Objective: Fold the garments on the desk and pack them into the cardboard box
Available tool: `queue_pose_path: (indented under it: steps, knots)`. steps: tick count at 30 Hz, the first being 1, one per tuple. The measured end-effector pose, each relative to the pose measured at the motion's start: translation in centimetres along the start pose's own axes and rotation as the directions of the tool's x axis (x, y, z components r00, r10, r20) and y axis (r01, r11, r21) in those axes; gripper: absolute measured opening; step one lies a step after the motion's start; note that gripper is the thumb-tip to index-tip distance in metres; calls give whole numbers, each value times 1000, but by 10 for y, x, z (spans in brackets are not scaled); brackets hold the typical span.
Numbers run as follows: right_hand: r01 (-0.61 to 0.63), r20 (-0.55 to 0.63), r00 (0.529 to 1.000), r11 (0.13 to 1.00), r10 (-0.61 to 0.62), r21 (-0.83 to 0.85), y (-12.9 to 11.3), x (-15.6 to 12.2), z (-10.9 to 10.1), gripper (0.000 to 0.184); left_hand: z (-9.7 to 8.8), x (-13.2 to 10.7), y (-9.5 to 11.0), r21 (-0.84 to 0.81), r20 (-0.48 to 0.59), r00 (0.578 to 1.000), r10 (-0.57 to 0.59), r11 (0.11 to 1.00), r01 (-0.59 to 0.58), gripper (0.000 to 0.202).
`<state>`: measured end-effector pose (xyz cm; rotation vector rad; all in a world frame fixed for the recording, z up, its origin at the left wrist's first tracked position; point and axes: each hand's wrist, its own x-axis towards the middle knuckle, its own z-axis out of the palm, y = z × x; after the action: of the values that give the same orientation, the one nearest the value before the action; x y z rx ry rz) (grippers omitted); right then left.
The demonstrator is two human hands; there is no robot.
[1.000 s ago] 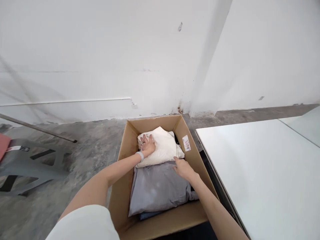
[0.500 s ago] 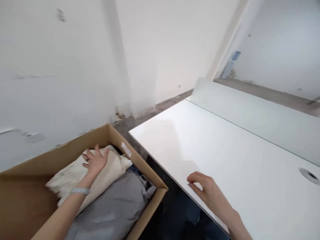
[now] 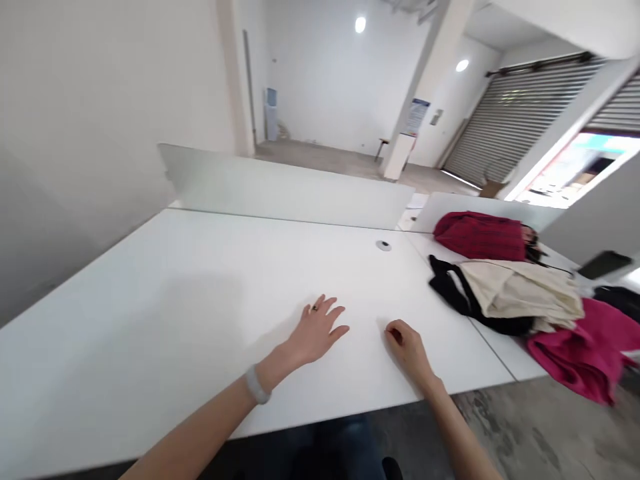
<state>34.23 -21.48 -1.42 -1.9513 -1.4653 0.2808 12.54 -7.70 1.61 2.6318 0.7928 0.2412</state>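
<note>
My left hand (image 3: pixel 316 331) is over the white table (image 3: pixel 280 260), fingers spread and nothing in them; a ring and a pale wristband show on it. Whether its palm touches the surface I cannot tell. To its right, near the front part of the table, my right hand (image 3: pixel 406 343) is curled, thumb against the fingers, with no object visible in it. Nearest to that hand is a heap of garments: a cream garment (image 3: pixel 520 293) on a black one (image 3: pixel 450 287), with a bright pink garment (image 3: pixel 580 347) hanging past the front edge.
A dark red garment (image 3: pixel 480 237) lies behind the cream one. A low frosted screen (image 3: pixel 290 190) runs along the table's back edge, with a round cable cap (image 3: pixel 383 245) in front of it. Beyond stand a pillar (image 3: pixel 420 87), a water dispenser (image 3: pixel 271 113) and a roller shutter (image 3: pixel 515 113).
The view has swung right, and the cardboard box of clothes has left it. My left hand has come off the cream cloth in the box to over the table. My right hand stays curled.
</note>
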Motion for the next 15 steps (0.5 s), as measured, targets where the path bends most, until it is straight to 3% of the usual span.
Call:
queue_pose_path:
  steps: [3, 5, 7, 9, 10, 12, 15]
  knots:
    - [-50, -72, 996, 996, 55, 74, 12, -3, 4, 16, 34, 62, 38, -24, 102, 994, 39, 999, -36, 44]
    - [-49, -46, 997, 991, 55, 121, 19, 2, 2, 20, 54, 87, 51, 3, 75, 997, 7, 1000, -7, 45]
    - [-41, -29, 998, 988, 46, 152, 34, 12, -13, 22, 69, 100, 55, 35, 21, 1000, -12, 999, 11, 48]
    - [-44, -115, 992, 994, 55, 97, 60, 28, -47, 24, 78, 103, 54, 55, -2, 1000, -4, 998, 4, 52]
    - [-68, -230, 971, 998, 69, 13, 78, 35, -71, 25, 81, 103, 52, 64, -4, 1000, 5, 998, -5, 53]
    - [-223, -401, 909, 947, 116, -231, 116, 47, -127, 28, 84, 101, 50, 81, -13, 1000, 18, 997, -17, 54]
    - [-562, -673, 719, 715, 175, -416, 171, 50, -208, 45, 84, 100, 49, 101, -45, 999, 23, 995, -18, 53]
